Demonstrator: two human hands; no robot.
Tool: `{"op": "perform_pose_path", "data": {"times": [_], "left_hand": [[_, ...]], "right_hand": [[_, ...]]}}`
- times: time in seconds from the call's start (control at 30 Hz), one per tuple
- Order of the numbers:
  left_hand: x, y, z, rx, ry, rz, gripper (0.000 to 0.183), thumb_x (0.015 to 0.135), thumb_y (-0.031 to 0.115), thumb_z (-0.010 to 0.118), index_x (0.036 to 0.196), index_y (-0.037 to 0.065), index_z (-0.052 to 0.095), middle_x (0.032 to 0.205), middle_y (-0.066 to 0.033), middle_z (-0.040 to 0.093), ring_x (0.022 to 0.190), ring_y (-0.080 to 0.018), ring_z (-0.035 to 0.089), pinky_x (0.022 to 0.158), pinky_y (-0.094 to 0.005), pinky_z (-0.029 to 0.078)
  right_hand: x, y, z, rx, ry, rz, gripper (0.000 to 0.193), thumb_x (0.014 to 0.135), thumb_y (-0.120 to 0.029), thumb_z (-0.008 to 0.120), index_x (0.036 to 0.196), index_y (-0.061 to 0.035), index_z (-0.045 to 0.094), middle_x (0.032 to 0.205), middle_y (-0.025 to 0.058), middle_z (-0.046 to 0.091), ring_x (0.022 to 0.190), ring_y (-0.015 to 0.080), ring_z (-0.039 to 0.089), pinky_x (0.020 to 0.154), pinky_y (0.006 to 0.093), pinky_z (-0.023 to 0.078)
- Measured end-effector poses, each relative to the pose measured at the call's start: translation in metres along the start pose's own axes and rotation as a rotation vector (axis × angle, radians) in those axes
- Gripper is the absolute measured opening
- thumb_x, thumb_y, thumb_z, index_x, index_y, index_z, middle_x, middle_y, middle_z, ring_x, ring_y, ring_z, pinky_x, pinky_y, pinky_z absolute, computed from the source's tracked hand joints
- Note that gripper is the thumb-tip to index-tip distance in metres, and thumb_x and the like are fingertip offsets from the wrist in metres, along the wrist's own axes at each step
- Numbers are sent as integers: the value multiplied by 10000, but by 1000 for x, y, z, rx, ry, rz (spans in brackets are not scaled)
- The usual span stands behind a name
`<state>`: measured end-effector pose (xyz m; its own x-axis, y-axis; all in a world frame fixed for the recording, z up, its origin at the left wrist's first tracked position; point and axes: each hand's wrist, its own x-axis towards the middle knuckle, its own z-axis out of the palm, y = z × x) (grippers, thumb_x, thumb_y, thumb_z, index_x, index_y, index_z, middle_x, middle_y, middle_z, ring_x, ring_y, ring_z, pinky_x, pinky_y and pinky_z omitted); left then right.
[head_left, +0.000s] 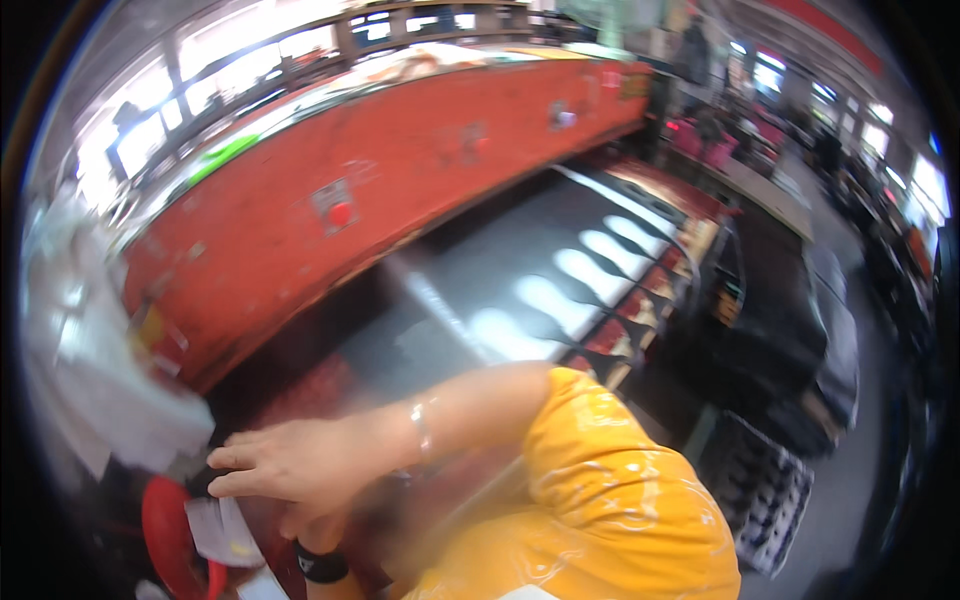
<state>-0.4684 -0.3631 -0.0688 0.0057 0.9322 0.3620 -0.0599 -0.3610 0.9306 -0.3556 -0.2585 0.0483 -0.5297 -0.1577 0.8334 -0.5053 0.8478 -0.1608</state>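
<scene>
My right arm, in a yellow sleeve (630,470) with a bracelet (421,432) at the wrist, reaches across to the left. My right hand (305,462) is open, its fingers stretched out leftward with nothing visible in them. Below it is my left hand (316,528), mostly covered by the right one, with a black band (322,565) at its wrist; its fingers are hidden. Closest to the fingers are a white paper-like piece (222,532) and a red rounded object (165,535). The whole scene is somewhat blurred by motion.
A long red machine beam (400,190) with a red button (341,213) spans the bed. Under it lies a dark sheet (440,255) with several bright rounded shapes along its right side. White plastic sheeting (80,330) hangs at left. A patterned mat (755,490) lies lower right.
</scene>
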Motion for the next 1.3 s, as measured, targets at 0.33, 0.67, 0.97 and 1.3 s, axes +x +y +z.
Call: {"op": "perform_pose_path", "data": {"times": [0.33, 0.67, 0.97, 1.3], "left_hand": [[-25, -10, -34, -153, -263, -121, 569, 748, 313, 760, 1183, 0, 570, 1161, -93, 620, 1087, -212, 574, 929, -338, 458], [-100, 100, -9, 546, 543, -60, 786, 542, 342, 904, 1184, 16, 588, 1082, -96, 651, 1062, -254, 599, 961, -350, 430], [-158, 12, -30, 1145, 703, -451, 469, 734, 223, 684, 1184, 136, 583, 1054, -105, 645, 978, -308, 611, 838, -427, 486], [-152, 4, -40, 1181, 958, -177, 396, 727, 120, 674, 1113, 137, 591, 937, -88, 627, 898, -313, 614, 784, -407, 491]], "right_hand": [[29, -14, -6, -257, -780, -216, 416, 588, -557, 713, 664, -148, 695, 805, 25, 677, 901, 213, 621, 700, 399, 463], [64, 13, -9, -36, -607, -207, 505, 659, -348, 781, 1007, -21, 614, 909, 111, 637, 776, 280, 628, 629, 367, 508], [-85, 53, 52, -16, -628, 500, 660, 604, -243, 852, 1145, 5, 569, 1000, 189, 628, 973, 395, 584, 849, 433, 470], [-106, 32, 76, 39, -819, 347, 945, 637, -314, 821, 1382, 37, 358, 1290, 244, 483, 1187, 443, 453, 1022, 528, 327]]}}
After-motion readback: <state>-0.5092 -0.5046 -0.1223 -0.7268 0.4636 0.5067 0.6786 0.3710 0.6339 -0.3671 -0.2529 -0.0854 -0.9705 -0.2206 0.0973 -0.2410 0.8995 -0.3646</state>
